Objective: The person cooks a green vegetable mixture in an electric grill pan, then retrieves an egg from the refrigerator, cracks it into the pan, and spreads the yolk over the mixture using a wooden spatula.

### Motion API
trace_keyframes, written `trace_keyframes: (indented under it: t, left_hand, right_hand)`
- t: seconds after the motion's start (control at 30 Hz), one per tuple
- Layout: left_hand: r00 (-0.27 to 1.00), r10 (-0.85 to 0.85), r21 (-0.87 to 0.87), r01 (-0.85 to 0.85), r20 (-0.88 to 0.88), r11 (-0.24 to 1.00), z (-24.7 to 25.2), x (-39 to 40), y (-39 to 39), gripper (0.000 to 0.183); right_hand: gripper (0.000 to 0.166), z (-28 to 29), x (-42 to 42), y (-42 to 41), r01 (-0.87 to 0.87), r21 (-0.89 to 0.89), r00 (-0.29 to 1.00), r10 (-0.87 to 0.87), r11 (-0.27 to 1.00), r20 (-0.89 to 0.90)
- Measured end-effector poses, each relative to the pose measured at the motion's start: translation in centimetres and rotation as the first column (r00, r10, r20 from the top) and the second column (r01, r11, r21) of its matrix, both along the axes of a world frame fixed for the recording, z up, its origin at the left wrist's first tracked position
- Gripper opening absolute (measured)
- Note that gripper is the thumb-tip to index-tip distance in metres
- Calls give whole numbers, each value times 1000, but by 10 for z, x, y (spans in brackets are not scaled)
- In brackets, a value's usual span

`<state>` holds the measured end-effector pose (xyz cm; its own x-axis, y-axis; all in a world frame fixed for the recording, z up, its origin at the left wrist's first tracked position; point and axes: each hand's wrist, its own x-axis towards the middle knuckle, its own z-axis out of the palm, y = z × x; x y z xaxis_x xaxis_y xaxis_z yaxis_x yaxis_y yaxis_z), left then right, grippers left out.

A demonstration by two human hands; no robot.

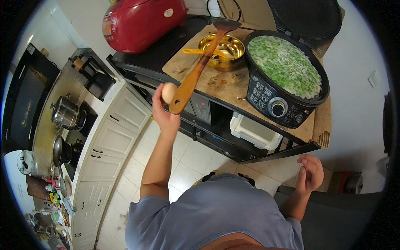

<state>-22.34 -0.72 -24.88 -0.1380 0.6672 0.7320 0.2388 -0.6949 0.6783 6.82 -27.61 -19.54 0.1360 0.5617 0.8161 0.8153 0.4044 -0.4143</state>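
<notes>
My left hand [166, 120] holds a brown egg [169, 92] in its fingers, in front of the black rack. A wooden-handled spatula [194, 73] with a dark head reaches across a gold-coloured metal bowl [236, 42]. Its handle end overlaps the egg and hand in view; whether they touch I cannot tell. In the bowl leans a yellow-handled spoon [193, 51]. To the right, an electric baking pan [278, 108] stands with its lid [307, 17] raised, filled by a pale layer with chopped greens [282, 65]. My right hand [310, 173] hangs below the pan, empty, fingers loosely bent.
Flattened cardboard [215, 82] covers part of the black rack [218, 137]. A red rice cooker [142, 23] sits at the back left. A white plastic bin [254, 132] is on a lower shelf. Leftward runs a counter [101, 115] with a stove and a steel pot [65, 112].
</notes>
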Motion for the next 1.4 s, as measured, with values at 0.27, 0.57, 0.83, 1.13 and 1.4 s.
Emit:
trace_keyframes:
  t: [0.27,0.57,0.83,1.13,1.4]
  left_hand:
    - [959,216,33,-214,-183,976,18,-29,69,46]
    - [969,176,14,-176,-172,984,13,-33,77,46]
    - [985,173,178,-168,-14,969,17,-42,84,44]
    - [923,-190,-261,285,334,922,24,-59,89,38]
    - [634,-578,-165,734,514,659,112,-69,25,43]
  right_hand:
    - [12,4,-15,12,51,-71,999,-51,996,-2]
    - [15,1,-22,9,90,-68,996,-92,994,-22]
    - [15,3,-24,3,127,-47,991,-128,991,-24]
    - [15,8,-27,-1,142,-22,990,-142,990,7]
    - [18,18,-24,0,116,15,992,-117,993,38]
